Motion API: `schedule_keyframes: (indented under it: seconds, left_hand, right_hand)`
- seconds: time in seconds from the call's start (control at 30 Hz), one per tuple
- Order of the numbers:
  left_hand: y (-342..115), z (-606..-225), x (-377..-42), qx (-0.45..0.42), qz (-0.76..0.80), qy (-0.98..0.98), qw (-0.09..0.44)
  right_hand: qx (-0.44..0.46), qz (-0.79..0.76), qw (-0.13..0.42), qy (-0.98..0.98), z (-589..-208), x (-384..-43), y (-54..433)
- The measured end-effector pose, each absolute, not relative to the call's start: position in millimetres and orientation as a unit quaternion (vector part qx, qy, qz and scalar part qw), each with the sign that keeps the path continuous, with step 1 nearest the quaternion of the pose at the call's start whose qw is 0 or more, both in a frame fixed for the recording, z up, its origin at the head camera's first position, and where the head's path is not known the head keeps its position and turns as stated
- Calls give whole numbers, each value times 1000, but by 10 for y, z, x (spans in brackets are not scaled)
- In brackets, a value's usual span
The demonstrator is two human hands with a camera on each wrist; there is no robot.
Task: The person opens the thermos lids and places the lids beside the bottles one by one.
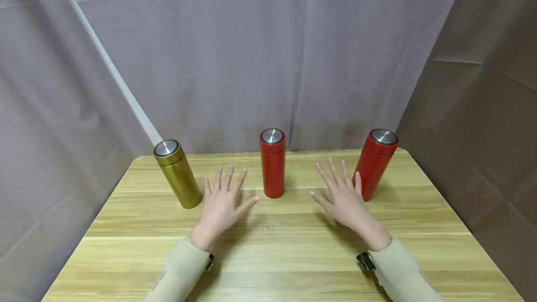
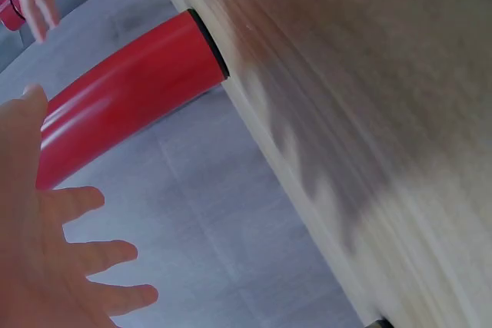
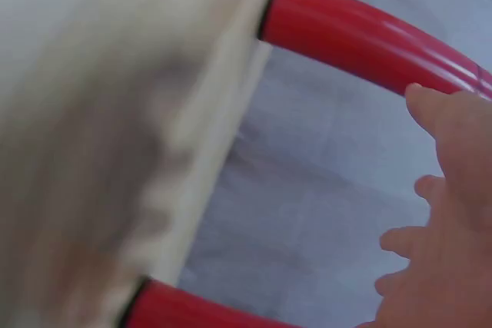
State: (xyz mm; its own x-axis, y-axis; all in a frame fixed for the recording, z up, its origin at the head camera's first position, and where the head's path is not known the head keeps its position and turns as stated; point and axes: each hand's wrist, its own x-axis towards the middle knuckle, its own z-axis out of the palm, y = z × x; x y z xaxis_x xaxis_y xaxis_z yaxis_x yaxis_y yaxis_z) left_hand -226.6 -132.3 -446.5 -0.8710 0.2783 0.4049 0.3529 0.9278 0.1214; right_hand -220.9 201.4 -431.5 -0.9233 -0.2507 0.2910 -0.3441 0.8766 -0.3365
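Observation:
Three flasks with silver lids stand upright along the back half of the wooden table. The gold flask (image 1: 179,178) is on the left, one red flask (image 1: 273,169) is in the middle, and another red flask (image 1: 374,167) is on the right. My left hand (image 1: 220,206) hovers palm down between the gold and middle flasks, fingers spread, holding nothing. Held over the table with spread fingers, my right hand (image 1: 346,202) is also bare; its little finger overlaps the right red flask in the head view. In the left wrist view the middle red flask (image 2: 131,97) rises beyond the thumb.
The wooden table (image 1: 268,255) has rounded back corners. Behind it hangs a grey curtain (image 1: 235,59), and a browner cloth (image 1: 474,129) covers the right side. A white strip (image 1: 109,62) slants down the curtain to behind the gold flask. Dark bands sit at both wrists.

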Motion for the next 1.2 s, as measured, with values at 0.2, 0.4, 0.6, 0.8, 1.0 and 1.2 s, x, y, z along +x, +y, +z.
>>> schedule_keyframes:
  seconds: [0.2, 0.4, 0.6, 0.8, 1.0, 1.2]
  left_hand:
    - [-1320, -4419, -2223, -168, -103, -961, 196]
    - [-1300, -4405, -2164, -183, -119, -955, 203]
    - [-1285, -4385, -2121, -204, -154, -944, 208]
    - [-1288, -4373, -2109, -213, -187, -939, 197]
    - [-1289, -4366, -2111, -224, -204, -935, 186]
    - [-1276, -4357, -2112, -228, -214, -933, 177]
  right_hand:
    - [156, 211, 213, -941, -3994, -2207, 2128]
    - [170, 234, 323, -901, -3681, -2173, 2185]
    - [181, 260, 390, -865, -3485, -2169, 2259]
    - [180, 281, 421, -844, -3397, -2199, 2334]
    - [140, 291, 423, -847, -3387, -2264, 2487]
    - [90, 319, 392, -858, -3471, -2327, 2649]
